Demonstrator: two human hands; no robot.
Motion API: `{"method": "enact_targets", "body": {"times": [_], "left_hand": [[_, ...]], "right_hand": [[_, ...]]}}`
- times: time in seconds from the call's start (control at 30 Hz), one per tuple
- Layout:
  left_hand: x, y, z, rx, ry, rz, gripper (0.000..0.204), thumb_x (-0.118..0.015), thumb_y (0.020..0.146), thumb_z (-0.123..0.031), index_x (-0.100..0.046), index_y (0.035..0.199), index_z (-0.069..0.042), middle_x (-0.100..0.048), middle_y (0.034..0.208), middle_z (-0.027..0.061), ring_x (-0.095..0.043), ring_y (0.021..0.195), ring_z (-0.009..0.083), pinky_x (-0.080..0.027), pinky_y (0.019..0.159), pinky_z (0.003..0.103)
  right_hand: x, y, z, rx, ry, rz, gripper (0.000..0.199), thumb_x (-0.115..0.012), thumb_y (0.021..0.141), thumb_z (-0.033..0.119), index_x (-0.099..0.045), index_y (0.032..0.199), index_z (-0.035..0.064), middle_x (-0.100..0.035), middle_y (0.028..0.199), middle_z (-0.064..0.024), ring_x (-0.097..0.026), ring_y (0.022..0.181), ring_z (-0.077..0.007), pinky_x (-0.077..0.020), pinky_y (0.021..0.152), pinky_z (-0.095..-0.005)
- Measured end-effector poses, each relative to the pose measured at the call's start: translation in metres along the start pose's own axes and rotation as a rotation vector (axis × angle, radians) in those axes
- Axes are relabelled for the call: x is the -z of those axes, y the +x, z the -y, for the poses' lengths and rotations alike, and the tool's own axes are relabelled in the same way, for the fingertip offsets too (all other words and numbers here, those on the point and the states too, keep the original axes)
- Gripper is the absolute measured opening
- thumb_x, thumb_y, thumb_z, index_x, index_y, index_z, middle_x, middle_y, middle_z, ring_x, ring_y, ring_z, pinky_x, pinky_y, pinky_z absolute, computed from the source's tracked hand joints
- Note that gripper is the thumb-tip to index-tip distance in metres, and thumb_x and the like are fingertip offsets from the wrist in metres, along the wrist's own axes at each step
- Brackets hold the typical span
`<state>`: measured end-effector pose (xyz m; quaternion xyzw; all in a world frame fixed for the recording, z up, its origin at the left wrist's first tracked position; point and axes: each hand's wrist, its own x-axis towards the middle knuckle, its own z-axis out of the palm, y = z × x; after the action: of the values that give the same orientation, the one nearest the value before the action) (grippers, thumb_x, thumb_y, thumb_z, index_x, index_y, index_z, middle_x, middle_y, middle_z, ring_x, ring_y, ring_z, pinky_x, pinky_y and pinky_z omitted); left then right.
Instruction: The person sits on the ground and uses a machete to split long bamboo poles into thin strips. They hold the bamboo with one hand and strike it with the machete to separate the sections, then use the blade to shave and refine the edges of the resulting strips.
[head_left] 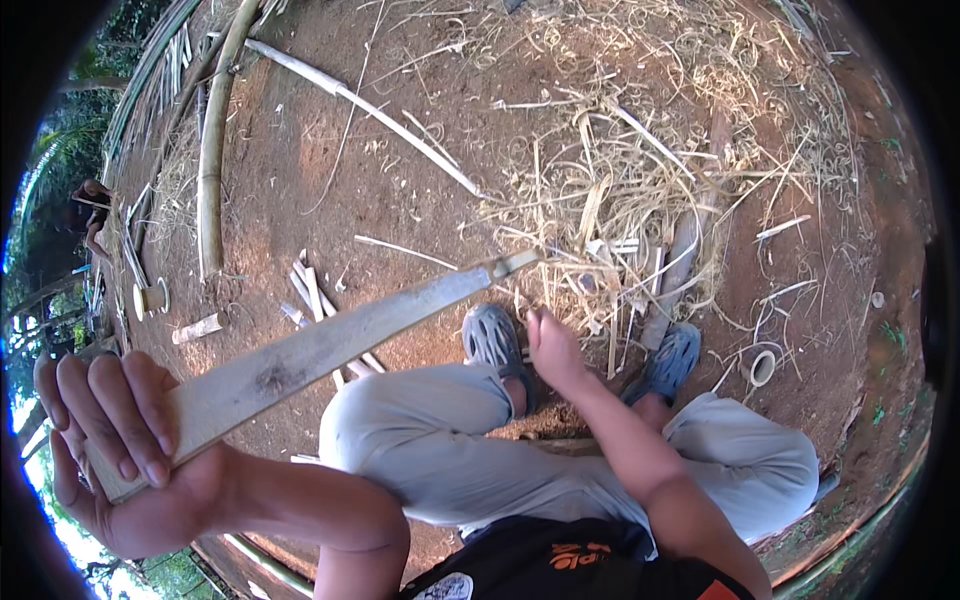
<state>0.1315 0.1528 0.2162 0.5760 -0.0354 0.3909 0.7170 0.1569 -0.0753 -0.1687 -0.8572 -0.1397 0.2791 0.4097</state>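
Note:
A long, flat bamboo slat (330, 345) rises from lower left toward the middle, pale with a dark smudge on its face. My left hand (125, 450) grips its broad near end, fingers wrapped over the edge. Toward the far end the slat has a node, past which a narrower piece sticks out. My right hand (556, 352) is closed just below that far tip, apart from it. Whatever its fingers may hold is hidden.
Curly bamboo shavings (620, 200) cover the ground ahead and right. A thick bamboo pole (212, 180) and a thinner pole (380, 115) lie ahead left. Short bamboo pieces (315, 295) lie before my knee. Another person (95, 205) is at far left.

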Motion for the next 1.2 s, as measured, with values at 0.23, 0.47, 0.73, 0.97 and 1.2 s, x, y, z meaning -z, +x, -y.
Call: {"method": "enact_targets", "body": {"times": [0.23,0.47,0.73,0.97,1.2], "left_hand": [[0.0,-0.001,-0.001,0.012,-0.017,-0.004,0.014,-0.051,0.088,-0.012,-0.038,0.088,-0.006,-0.038,0.053,0.0003,-0.035,0.037,0.0084,-0.032,0.039,0.02],[-0.005,0.003,0.001,-0.001,-0.023,0.023,0.011,-0.05,0.084,-0.009,-0.04,0.086,-0.006,-0.038,0.055,0.0,-0.032,0.037,0.0079,-0.03,0.04,0.02],[-0.004,0.004,0.003,0.022,-0.065,0.039,0.01,-0.049,0.086,-0.011,-0.041,0.085,-0.006,-0.037,0.053,-0.0006,-0.034,0.038,0.0075,-0.031,0.04,0.02],[0.007,0.01,0.003,0.012,-0.104,0.216,0.015,-0.048,0.093,-0.02,-0.038,0.093,-0.009,-0.044,0.053,0.0005,-0.043,0.036,0.0082,-0.037,0.037,0.018],[-0.005,0.001,0.005,-0.005,-0.107,0.253,0.018,-0.054,0.087,-0.018,-0.039,0.089,-0.01,-0.045,0.048,-0.0012,-0.045,0.033,0.0066,-0.036,0.036,0.015]], "right_hand": [[0.007,0.002,-0.014,-0.041,-0.048,0.028,0.032,-0.046,0.1,0.024,-0.057,0.09,-0.0044,-0.063,0.078,-0.0307,-0.063,0.079,-0.0479,-0.05,0.071,-0.055],[-0.002,0.014,-0.066,-0.077,-0.198,-0.017,0.032,-0.044,0.102,0.026,-0.056,0.097,-0.0037,-0.063,0.076,-0.0288,-0.063,0.073,-0.0474,-0.0492,0.067,-0.0561],[-0.017,0.003,-0.077,-0.204,-0.216,0.032,0.032,-0.043,0.101,0.023,-0.057,0.095,-0.0045,-0.064,0.081,-0.0302,-0.064,0.079,-0.0476,-0.0504,0.072,-0.0553],[0.017,-0.014,-0.014,-0.094,-0.139,-0.036,0.033,-0.046,0.1,0.024,-0.058,0.091,-0.0054,-0.063,0.074,-0.0291,-0.063,0.073,-0.0476,-0.0506,0.068,-0.0547],[0.084,-0.075,0.142,0.377,0.134,-0.012,0.023,-0.055,0.097,0.019,-0.057,0.094,-0.0042,-0.063,0.07,-0.0215,-0.064,0.063,-0.0393,-0.0517,0.057,-0.0453]]}}
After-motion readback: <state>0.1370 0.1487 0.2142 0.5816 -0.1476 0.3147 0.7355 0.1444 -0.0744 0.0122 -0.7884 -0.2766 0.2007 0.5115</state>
